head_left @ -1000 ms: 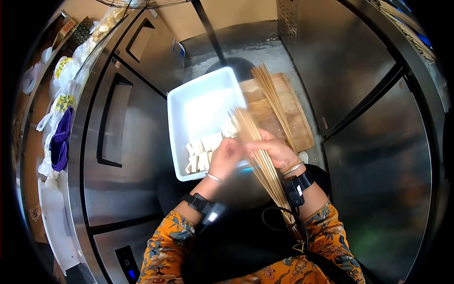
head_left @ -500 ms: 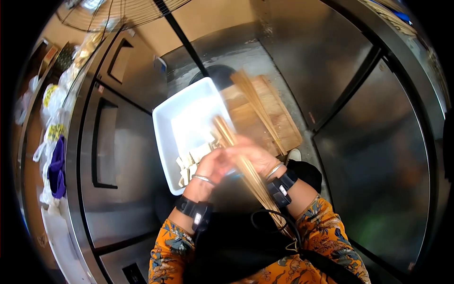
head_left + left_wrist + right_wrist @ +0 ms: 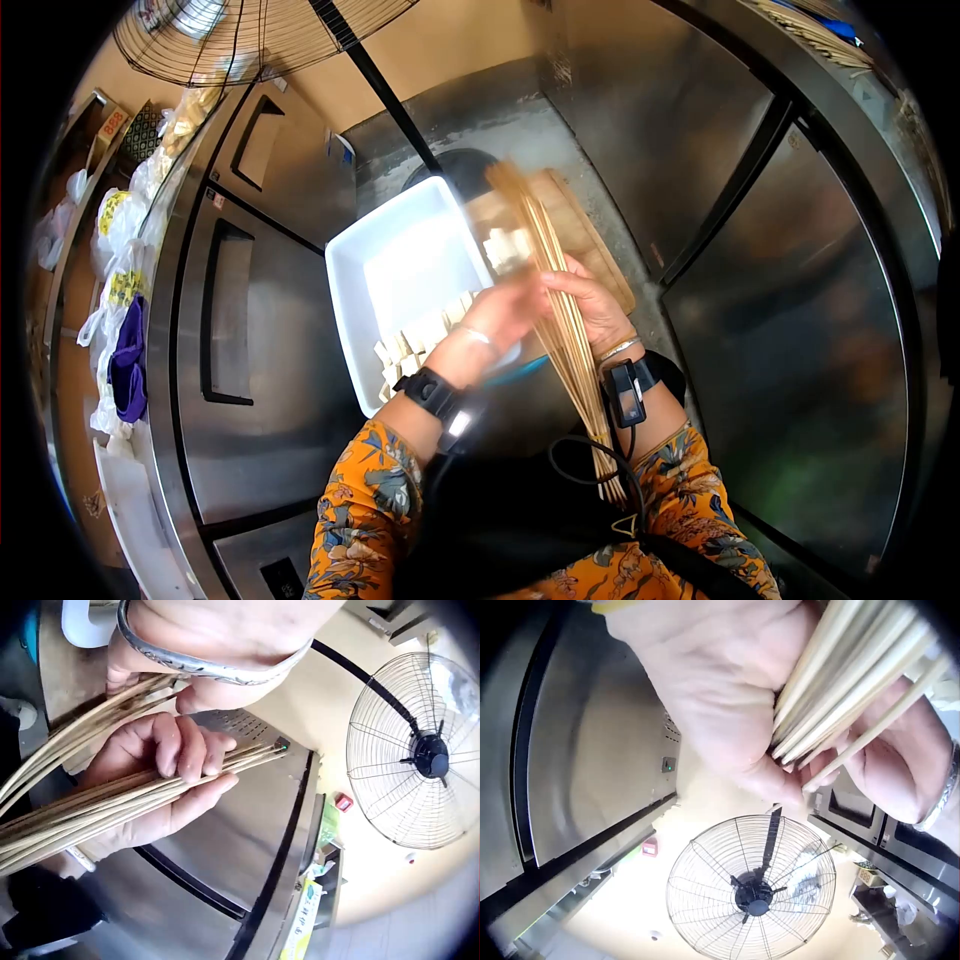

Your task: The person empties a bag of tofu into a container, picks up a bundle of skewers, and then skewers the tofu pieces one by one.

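The right hand [image 3: 603,318] has its fingers curled round a bundle of thin, straight bamboo skewers [image 3: 577,375], smooth and tan, whose near ends fan toward the person's lap. The left hand [image 3: 503,310] is just beside the bundle, above the tub's near right corner; motion blurs it, so I cannot tell whether its fingers pinch anything. Pale blocky pieces [image 3: 508,247] show just beyond its fingertips. The glossy white plastic tub [image 3: 405,255], rounded at the corners, holds more cut pieces [image 3: 407,350] along its near end. Its right rim adjoins the grained wooden board [image 3: 600,255]. Brushed-steel refrigerators [image 3: 800,330] wall the narrow floor space on both sides.
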A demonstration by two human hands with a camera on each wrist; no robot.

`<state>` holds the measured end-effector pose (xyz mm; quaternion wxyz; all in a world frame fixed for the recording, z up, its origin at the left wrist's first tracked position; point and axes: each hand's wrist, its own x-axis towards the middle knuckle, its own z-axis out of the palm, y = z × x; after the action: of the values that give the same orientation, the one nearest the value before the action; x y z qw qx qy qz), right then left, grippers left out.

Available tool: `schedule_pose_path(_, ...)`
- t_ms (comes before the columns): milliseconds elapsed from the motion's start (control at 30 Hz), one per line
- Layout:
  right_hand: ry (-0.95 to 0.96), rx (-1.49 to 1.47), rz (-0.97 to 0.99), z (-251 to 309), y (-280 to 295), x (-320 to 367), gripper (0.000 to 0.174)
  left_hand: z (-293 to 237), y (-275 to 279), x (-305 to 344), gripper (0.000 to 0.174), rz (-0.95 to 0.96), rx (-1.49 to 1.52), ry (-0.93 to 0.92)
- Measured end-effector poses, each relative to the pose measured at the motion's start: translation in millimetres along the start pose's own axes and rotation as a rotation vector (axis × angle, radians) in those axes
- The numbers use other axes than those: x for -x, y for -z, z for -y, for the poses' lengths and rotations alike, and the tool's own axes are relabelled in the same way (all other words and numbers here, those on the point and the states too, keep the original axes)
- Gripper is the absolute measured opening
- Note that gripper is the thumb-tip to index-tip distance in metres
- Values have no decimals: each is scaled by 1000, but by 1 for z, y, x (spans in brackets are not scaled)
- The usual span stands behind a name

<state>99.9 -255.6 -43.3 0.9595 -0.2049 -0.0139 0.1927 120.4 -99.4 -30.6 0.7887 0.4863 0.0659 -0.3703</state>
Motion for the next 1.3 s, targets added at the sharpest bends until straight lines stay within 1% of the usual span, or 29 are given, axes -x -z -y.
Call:
schedule_pose_path(33,-3,10,-19,0,5,-1,29,2,-4,-4,30,-49,-33,28)
schedule_pose_path(167,-12,36,-97,-9,32,-12,24,20,-4,-12,29,-170,-4,-22)
schedule_pose_path(233,-24,50,-140,-7,21,-13,25,20,-5,-9,32,-206,-31,-55)
schedule_pose_path(267,-34,59,-165,-4,17,-11,25,23,-4,-3,34,-244,-109,-122)
schedule_pose_path(300,-44,66,-190,-2,10,-11,26,8,-28,19,36,-282,-188,-188)
schedule_pose_path(333,-86,130,-203,0,17,-14,30,2,-40,32,38,-320,-268,-248)
schedule_pose_path(367,-100,155,-197,-3,18,-14,31,1,-33,37,39,-315,-288,-270)
schedule_pose_path(433,-120,208,-184,-6,19,-12,32,-12,-9,54,39,-295,-334,-317)
schedule_pose_path(500,-125,279,-207,-4,2,-5,26,-22,55,53,36,-315,-530,-366)
schedule_pose_path(567,-141,331,-208,-6,-5,-4,19,-34,97,56,34,-439,-504,-336)
schedule_pose_path(600,-150,353,-202,-7,-2,-6,20,-33,117,55,31,-513,-667,-352)
schedule_pose_path(700,-173,342,-174,-7,-5,-7,21,-24,151,43,26,-547,-1239,-207)
schedule_pose_path(733,-175,349,-173,-8,-4,-8,21,-16,158,38,24,-477,-1105,-257)
schedule_pose_path(767,-178,358,-172,-9,-2,-9,21,-11,166,32,24,-467,-1162,-256)
schedule_pose_path(833,-181,389,-156,-12,4,-12,21,-8,157,21,25,-449,-1275,-251)
schedule_pose_path(867,-177,411,-142,-11,10,-12,21,-9,157,14,27,-427,-1372,-283)
schedule_pose_path(967,-178,392,-150,-12,12,-13,25,-15,132,2,28,-403,-1421,-284)
schedule_pose_path(1000,-177,369,-162,-11,10,-12,26,-15,125,-2,31,-381,-1372,-272)
schedule_pose_path(1100,-183,359,-157,-9,-5,-10,31,-26,87,-9,36,-304,-1492,-57)
schedule_pose_path(1133,-180,331,-139,-10,-2,-10,34,-26,88,-11,39,-268,-1512,-95)
schedule_pose_path(1233,-153,338,-107,-13,3,-14,31,-22,92,-9,33,-265,-1608,-236)
schedule_pose_path(1300,-159,335,-128,-13,-1,-13,30,-21,89,-2,29,-296,-1664,-344)
